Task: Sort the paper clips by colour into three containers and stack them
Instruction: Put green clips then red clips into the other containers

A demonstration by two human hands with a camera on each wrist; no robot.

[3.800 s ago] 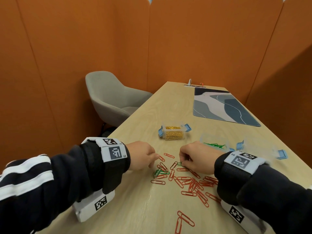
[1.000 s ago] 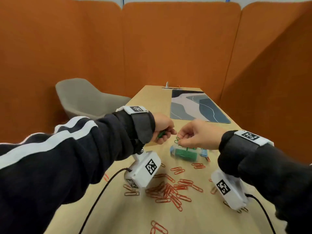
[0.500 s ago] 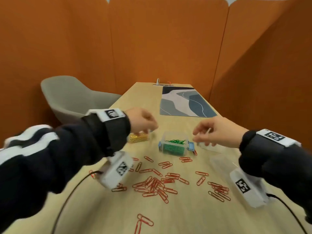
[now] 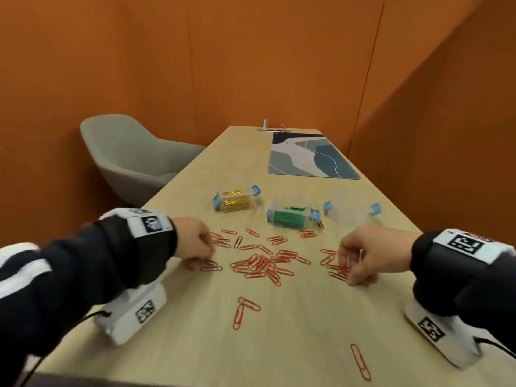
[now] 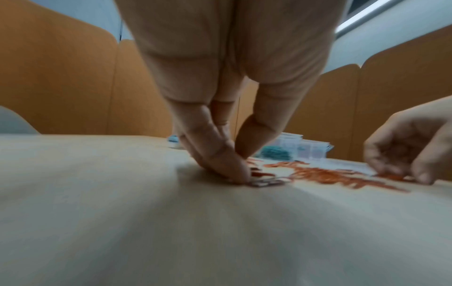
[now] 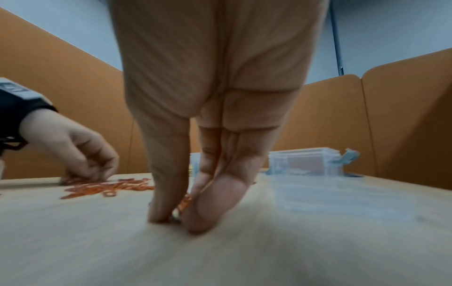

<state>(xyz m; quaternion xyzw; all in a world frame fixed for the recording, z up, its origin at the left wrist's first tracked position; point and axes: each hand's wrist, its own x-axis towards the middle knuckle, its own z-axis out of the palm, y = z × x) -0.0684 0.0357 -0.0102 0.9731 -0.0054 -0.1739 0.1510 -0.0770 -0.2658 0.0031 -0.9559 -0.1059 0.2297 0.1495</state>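
Several red paper clips (image 4: 262, 263) lie scattered in the middle of the wooden table (image 4: 293, 344). My left hand (image 4: 205, 261) is down at the left edge of the pile, fingertips and thumb closing on a red clip (image 5: 265, 181). At the pile's right edge my right hand (image 4: 347, 273) pinches red clips (image 6: 184, 203) between thumb and fingers (image 6: 208, 216). Behind the pile stand three small clear containers with blue latches: one with gold clips (image 4: 236, 201), one with green clips (image 4: 290, 216), and an empty one (image 4: 351, 209). All three have their lids off.
Two stray red clips (image 4: 245, 308) lie nearer me and another (image 4: 361, 361) by the front edge. A patterned desk mat (image 4: 310, 157) lies at the far end. A grey chair (image 4: 134, 157) stands left of the table. Orange partition walls enclose the space.
Both hands dropped from above the green container down to the red clips on the table. The green clips they held are gone from the fingers.
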